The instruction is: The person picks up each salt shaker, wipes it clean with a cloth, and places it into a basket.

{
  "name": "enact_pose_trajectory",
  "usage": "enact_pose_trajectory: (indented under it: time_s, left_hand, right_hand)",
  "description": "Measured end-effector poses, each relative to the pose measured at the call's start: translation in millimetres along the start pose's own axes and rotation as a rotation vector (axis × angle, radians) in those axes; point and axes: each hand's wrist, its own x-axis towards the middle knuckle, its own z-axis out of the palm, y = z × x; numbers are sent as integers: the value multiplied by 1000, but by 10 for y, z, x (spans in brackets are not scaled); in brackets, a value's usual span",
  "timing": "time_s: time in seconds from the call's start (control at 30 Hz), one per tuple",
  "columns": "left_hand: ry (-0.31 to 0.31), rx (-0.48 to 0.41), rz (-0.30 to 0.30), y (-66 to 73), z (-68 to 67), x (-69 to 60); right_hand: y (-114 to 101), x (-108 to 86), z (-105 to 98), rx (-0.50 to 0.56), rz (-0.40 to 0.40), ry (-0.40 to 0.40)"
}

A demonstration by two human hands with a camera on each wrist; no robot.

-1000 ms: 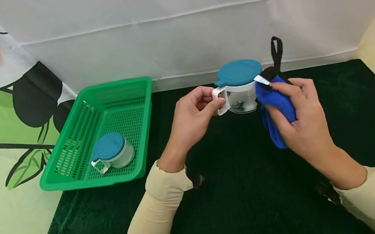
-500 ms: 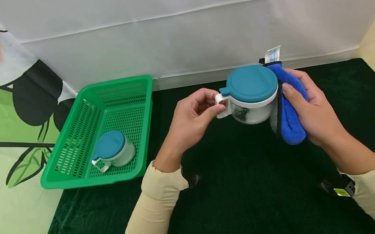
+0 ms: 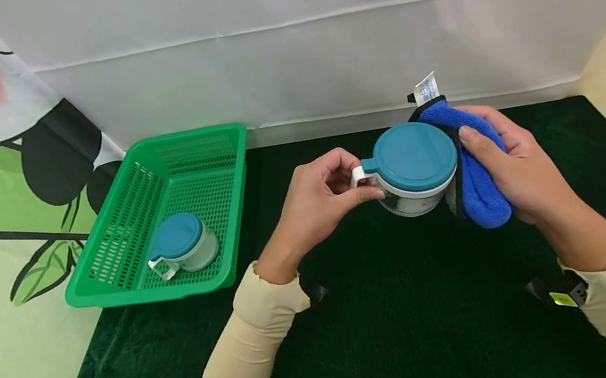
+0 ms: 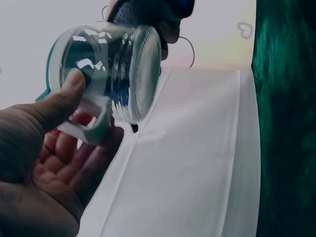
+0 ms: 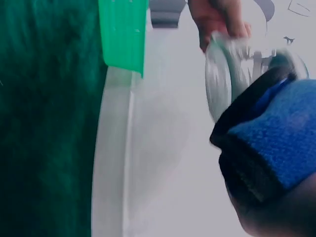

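Observation:
A clear jar with a blue lid [image 3: 415,156] is held up in front of me, tilted so its lid faces the head camera. My left hand [image 3: 320,203] pinches its white handle [image 3: 359,176] between thumb and fingers. My right hand [image 3: 526,170] grips a folded blue cloth [image 3: 482,193], which lies against the jar's right side. In the left wrist view the jar's glass [image 4: 106,64] and ribbed base show, with the left thumb on the glass by the handle. The right wrist view shows the cloth [image 5: 281,133] against the glass; the cloth hides part of the right fingers.
A green basket [image 3: 76,294] stands at the left, holding a second jar with a blue lid [image 3: 177,234] that leans on its side. Dark green fabric [image 3: 408,324] covers the table. Behind it hangs a white sheet [image 3: 284,73].
The jar has come nearer to me and tilted, lid toward the head camera. The right hand and cloth have shifted right and turned; the cloth's black loop no longer stands up.

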Motion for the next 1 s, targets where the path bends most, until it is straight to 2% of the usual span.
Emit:
enact_pose_trajectory:
  time_s: [0.1, 0.2, 0.3, 0.37, 0.43, 0.57, 0.67, 0.77, 0.83, 0.9, 1.0]
  left_hand:
    - [-36, 16, 78, 15, -49, 4]
    - [-84, 32, 153, 12, -93, 6]
    - [-157, 31, 179, -19, -104, 8]
    - [-190, 36, 175, -50, -97, 11]
    - [-203, 45, 166, -82, -84, 16]
    - [-187, 39, 169, -128, -55, 20]
    - [-181, 17, 188, -142, -24, 20]
    - [-197, 7, 196, -146, 4, 20]
    - [-212, 9, 188, -147, 16, 20]
    - [-219, 21, 181, -142, 20, 24]
    - [-216, 29, 185, -131, 23, 46]
  right_hand:
    - [-37, 70, -83, -74, 26, -99]
    - [-7, 129, -147, -163, 129, -243]
    - [26, 161, -190, -230, 219, -350]
    - [4, 176, -218, -258, 229, -368]
    - [-58, 191, -243, -300, 193, -360]
    - [-176, 250, -274, -358, 132, -350]
    - [-155, 307, -288, -377, 173, -404]
    - [-61, 351, -308, -379, 232, -491]
    - [-29, 372, -323, -392, 237, -537]
    - [-65, 381, -343, -411, 211, -551]
    - [-237, 385, -368, -454, 132, -545]
